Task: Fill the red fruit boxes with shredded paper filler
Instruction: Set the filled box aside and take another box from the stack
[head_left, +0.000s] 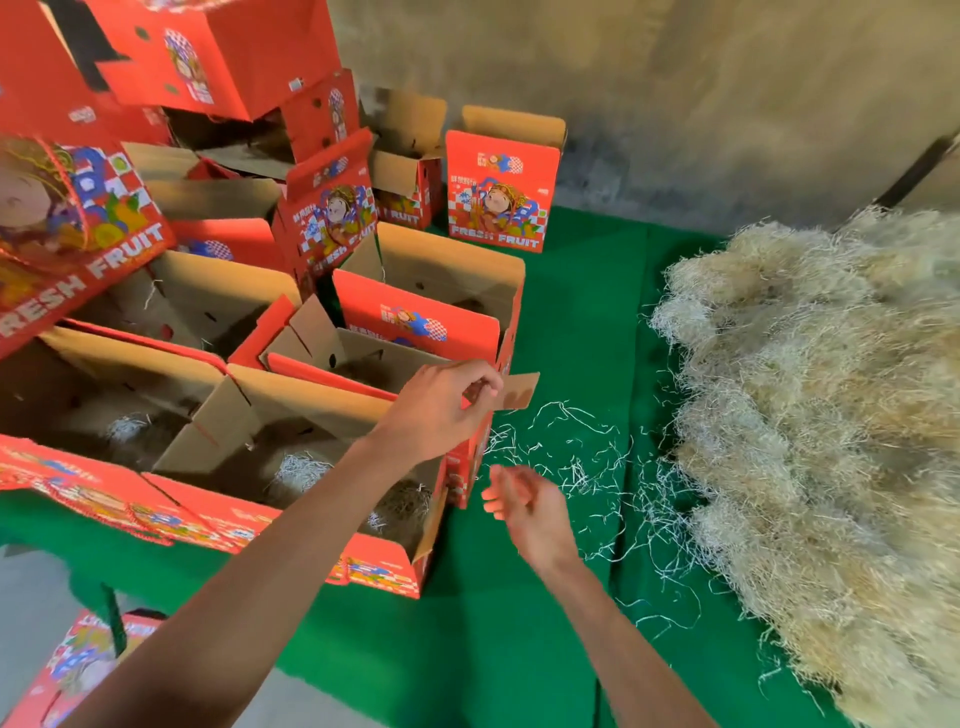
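The nearest red fruit box (322, 499) stands open at about eight o'clock from the middle of the view, on the near left part of the green-covered bench (519, 649). Small tufts of shredded paper (298, 470) lie on its floor, so it looks only partly filled. The left hand (441, 400) pinches the box's right-hand end flap (517, 391) between curled fingers and thumb, bending it outward; my reading is that this keeps the mouth wide, so that filler can drop in without snagging on cardboard.

Just beside the box's right wall, at about five o'clock from the left hand, the right hand (524, 501) hovers with fingers loosely curled and holds nothing that I can make out. It sits between box and supply, probably ready to reach for more.

Loose strands (566, 457) are scattered on the cloth beside the box, at about three o'clock from it. Beyond them, filling the right side from two to five o'clock, is the big heap of filler (810, 395), kept within easy reach of the right arm.

Further open boxes (426, 291) crowd behind and left of the near one, from nine to twelve o'clock, flaps raised; most show little filling. One upright box (501, 192) stands alone near the wall at twelve o'clock.
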